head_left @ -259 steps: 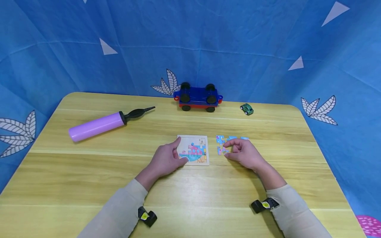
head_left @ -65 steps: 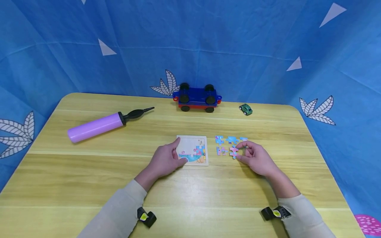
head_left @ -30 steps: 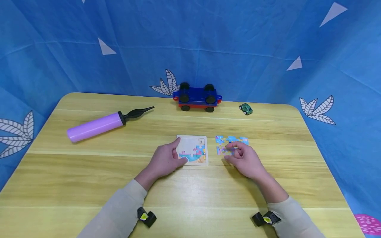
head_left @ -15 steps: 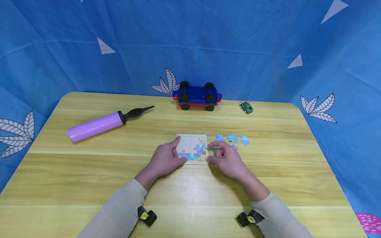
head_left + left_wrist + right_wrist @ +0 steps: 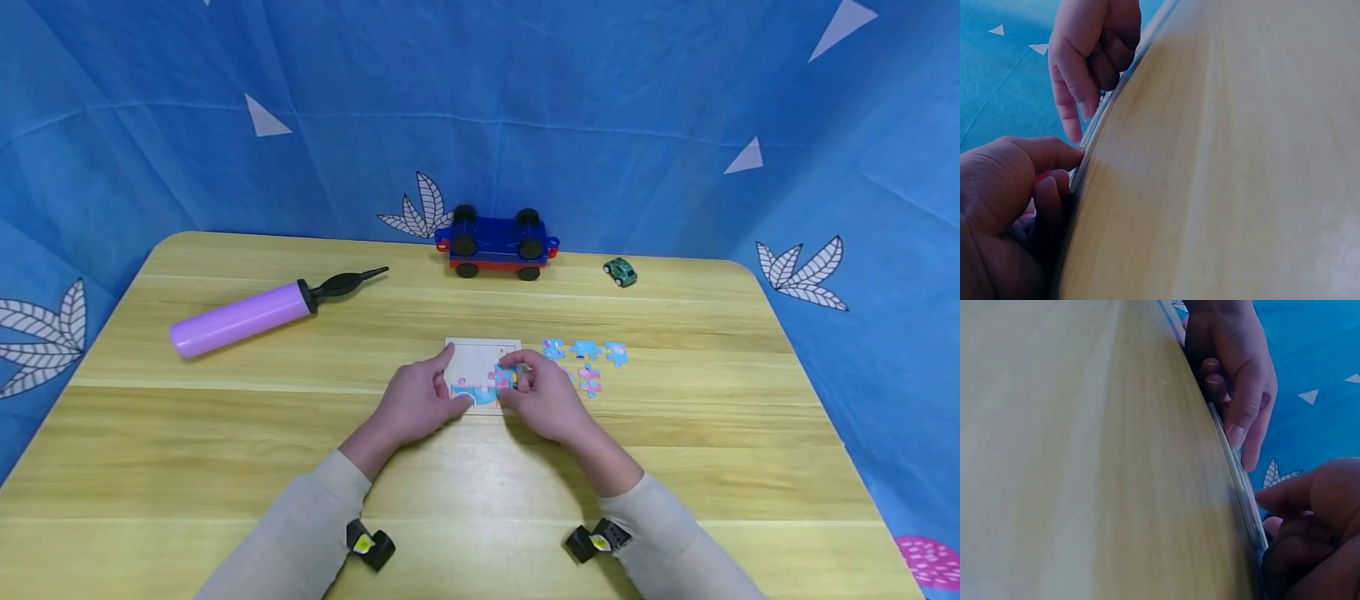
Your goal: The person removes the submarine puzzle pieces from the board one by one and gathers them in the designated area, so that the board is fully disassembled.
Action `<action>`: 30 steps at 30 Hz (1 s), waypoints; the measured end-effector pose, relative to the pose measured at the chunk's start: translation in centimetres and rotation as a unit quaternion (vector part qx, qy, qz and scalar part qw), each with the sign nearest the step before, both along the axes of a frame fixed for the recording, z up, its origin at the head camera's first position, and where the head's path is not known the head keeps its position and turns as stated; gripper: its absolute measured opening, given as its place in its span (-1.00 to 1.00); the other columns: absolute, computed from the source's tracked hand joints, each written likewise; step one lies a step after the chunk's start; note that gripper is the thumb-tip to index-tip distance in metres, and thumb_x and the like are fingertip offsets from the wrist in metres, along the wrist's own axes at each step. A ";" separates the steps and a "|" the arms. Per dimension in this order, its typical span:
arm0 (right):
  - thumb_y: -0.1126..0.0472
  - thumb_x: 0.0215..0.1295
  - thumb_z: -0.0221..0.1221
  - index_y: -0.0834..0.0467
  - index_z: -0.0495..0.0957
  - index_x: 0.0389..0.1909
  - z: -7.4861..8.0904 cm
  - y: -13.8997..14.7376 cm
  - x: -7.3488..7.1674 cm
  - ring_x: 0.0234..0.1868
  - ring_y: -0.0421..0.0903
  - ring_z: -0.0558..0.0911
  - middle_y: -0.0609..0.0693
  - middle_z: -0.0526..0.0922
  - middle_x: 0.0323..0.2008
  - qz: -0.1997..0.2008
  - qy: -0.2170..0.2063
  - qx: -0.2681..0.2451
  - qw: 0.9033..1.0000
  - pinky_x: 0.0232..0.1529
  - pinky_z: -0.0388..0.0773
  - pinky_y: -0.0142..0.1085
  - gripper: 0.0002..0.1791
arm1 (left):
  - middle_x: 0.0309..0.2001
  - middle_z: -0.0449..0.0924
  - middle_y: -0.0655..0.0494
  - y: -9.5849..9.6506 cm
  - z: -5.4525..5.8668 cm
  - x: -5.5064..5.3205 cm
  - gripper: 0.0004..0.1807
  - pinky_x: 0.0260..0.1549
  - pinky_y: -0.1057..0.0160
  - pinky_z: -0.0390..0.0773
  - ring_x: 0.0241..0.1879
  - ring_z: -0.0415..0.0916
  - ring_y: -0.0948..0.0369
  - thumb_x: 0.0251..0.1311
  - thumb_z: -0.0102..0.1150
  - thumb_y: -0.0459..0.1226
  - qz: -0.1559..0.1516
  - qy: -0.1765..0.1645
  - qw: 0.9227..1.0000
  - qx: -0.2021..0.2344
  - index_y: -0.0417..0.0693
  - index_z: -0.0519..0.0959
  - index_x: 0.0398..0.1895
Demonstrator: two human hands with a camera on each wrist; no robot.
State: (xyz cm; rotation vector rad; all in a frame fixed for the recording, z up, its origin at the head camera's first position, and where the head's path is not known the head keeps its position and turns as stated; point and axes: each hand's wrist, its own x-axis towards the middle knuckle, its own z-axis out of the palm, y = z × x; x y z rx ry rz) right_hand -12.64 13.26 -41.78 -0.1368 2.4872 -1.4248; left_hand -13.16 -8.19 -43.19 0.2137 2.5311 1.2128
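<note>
In the head view my left hand (image 5: pixel 420 400) grips the left side of a small framed jigsaw puzzle board (image 5: pixel 468 358). The index finger lies at its upper left, the thumb at the lower edge. Blue, pink and sand-coloured pieces fill the board's bottom and right; the rest of its base is bare. My right hand (image 5: pixel 546 398) is over the right side, index finger and thumb apart on either side of a blue and pink puzzle piece (image 5: pixel 502 377) that lies in the board. Both wrist views show the board nearly edge-on, with the right thumb (image 5: pixel 1285 494) at its edge.
Several loose puzzle pieces (image 5: pixel 587 350) lie right of the board, one with a pink figure (image 5: pixel 589 381); another is mostly behind the right hand. Farther back are a purple hand pump (image 5: pixel 243 319), an upturned blue and red toy wagon (image 5: pixel 498 242) and a green toy car (image 5: pixel 621 272).
Pink pieces have left the board's middle since the oldest frame. My right hand has set a pink piece among the loose ones, then moved left onto the board. The left hand has stayed put.
</note>
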 end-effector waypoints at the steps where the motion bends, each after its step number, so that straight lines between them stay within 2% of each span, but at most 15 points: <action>1: 0.35 0.25 0.32 0.18 0.55 0.09 -0.1 -0.1 0.0 -0.71 -0.15 0.23 -0.09 0.27 -0.72 -0.005 -0.004 0.006 1.000 -0.54 0.26 -0.30 -0.62 | -0.59 0.45 0.13 0.0 0.0 0.0 -0.03 -0.59 0.24 0.28 -0.64 0.36 0.18 0.14 0.45 -0.09 0.000 0.001 1.000 0.000 -0.14 0.16 0.54; 11: 0.36 0.24 0.32 0.17 0.54 0.05 -0.3 -0.6 -0.3 -0.70 -0.15 0.25 -0.08 0.29 -0.71 -0.035 -0.026 0.016 0.999 -0.55 0.28 -0.28 -0.64 | -0.58 0.45 0.14 -0.1 -0.1 0.0 -0.03 -0.59 0.23 0.31 -0.64 0.35 0.21 0.13 0.46 -0.11 -0.004 0.017 1.000 0.003 -0.18 0.17 0.53; 30: 0.37 0.24 0.30 0.15 0.47 0.03 -0.5 -0.3 -0.3 -0.72 -0.15 0.20 -0.09 0.22 -0.71 -0.043 -0.039 -0.016 0.998 -0.59 0.22 -0.33 -0.63 | -0.57 0.46 0.14 0.0 -0.3 -0.1 -0.02 -0.55 0.21 0.35 -0.62 0.37 0.19 0.12 0.47 -0.10 -0.001 0.011 1.000 0.005 -0.16 0.17 0.53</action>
